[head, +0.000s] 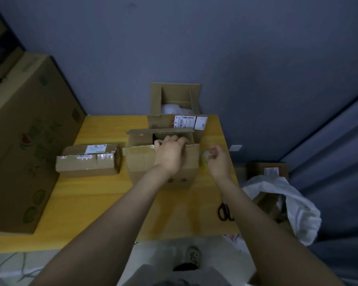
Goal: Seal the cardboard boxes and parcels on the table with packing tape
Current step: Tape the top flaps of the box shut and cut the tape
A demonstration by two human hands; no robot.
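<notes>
**Three boxes on the desk, one roll of tape in hand**

Three cardboard boxes stand on the yellow desk (91, 203). The small parcel (87, 164) at the left is closed, with shiny tape across its top. The middle box (145, 162) and the rear box (175, 96) are both open. The left hand (170, 153) lies on the middle box, fingers hooked over its near flap. Just right of that box, the right hand (220, 162) pinches one clear tape roll (206, 158). One pair of scissors (225, 210) lies near the desk's right edge. One large carton (19, 141) stands at the left.
</notes>
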